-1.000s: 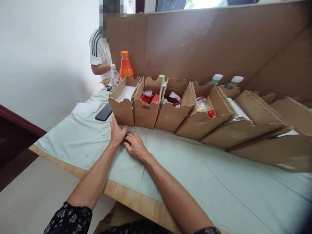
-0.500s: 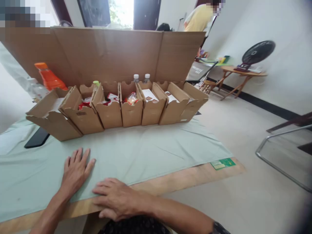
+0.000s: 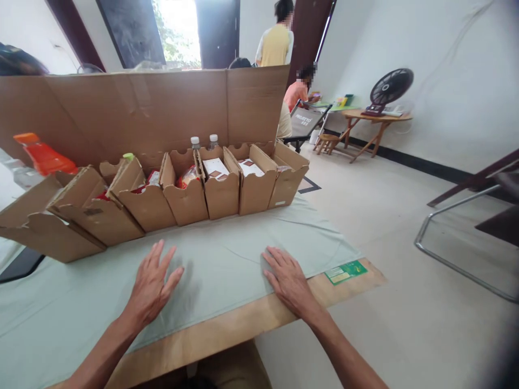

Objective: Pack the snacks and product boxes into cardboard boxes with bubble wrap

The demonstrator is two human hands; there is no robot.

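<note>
My left hand [image 3: 154, 283] is just above or on the pale green cloth [image 3: 219, 270], fingers spread, holding nothing. On the cloth near the table's front edge lies my right hand [image 3: 286, 278], flat with its fingers out. Beyond both hands stands a row of several cardboard boxes [image 3: 221, 197], open at the top. One box holds a red packet [image 3: 188, 177], and two to its right hold white boxes [image 3: 215, 168] with brown marks. Red packaging also shows in boxes farther left, partly hidden by the cardboard.
A tall cardboard panel [image 3: 141, 108] stands behind the boxes. At left are an orange-capped bottle [image 3: 46, 154] and a dark flat object [image 3: 20, 265]. Two white-capped bottles [image 3: 195, 143] poke up behind. A green card [image 3: 345, 272] lies at the front edge. People and a fan [image 3: 391, 86] are farther back.
My right hand has moved right and forward onto the cloth. My left hand has shifted right, seemingly lifting. The view has turned right, and another person in orange now shows at the back.
</note>
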